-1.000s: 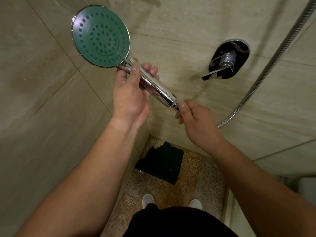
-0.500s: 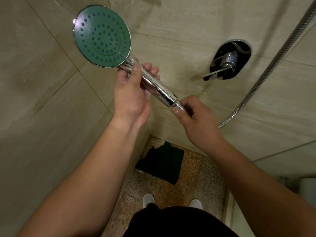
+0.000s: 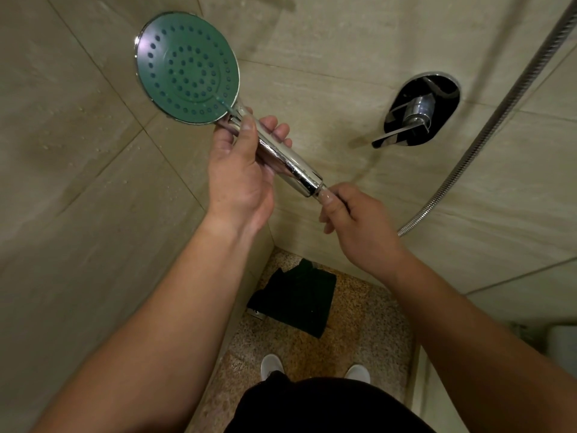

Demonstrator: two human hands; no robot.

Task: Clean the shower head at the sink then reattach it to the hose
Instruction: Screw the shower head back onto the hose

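change: right hand (image 3: 359,220) thumb sits back on top of the hose end, as 1 s ago; half a second ago the fingers were rolled over it. Shower head (image 3: 187,67) and left hand (image 3: 240,173) barely shifted.
left grip: fingers and thumb wrapped tight round the upper chrome handle, just under the round green face.
right grip: thumb and fingers pinched on the fitting at the handle's lower end; fitting mostly hidden, so thread state unclear.
shower head position: mid-air in the shower corner, face up-left, handle slanting down-right into the right hand.
hose (image 3: 487,129): runs from the right hand up the right wall to the top-right edge.
clearance: wall tiles close on the left and behind; mixer lever (image 3: 415,112) near, right of the handle, apart from it.
floor: dark cloth (image 3: 299,298) in the corner, white shoes (image 3: 271,364) below it.
containers: none seen.
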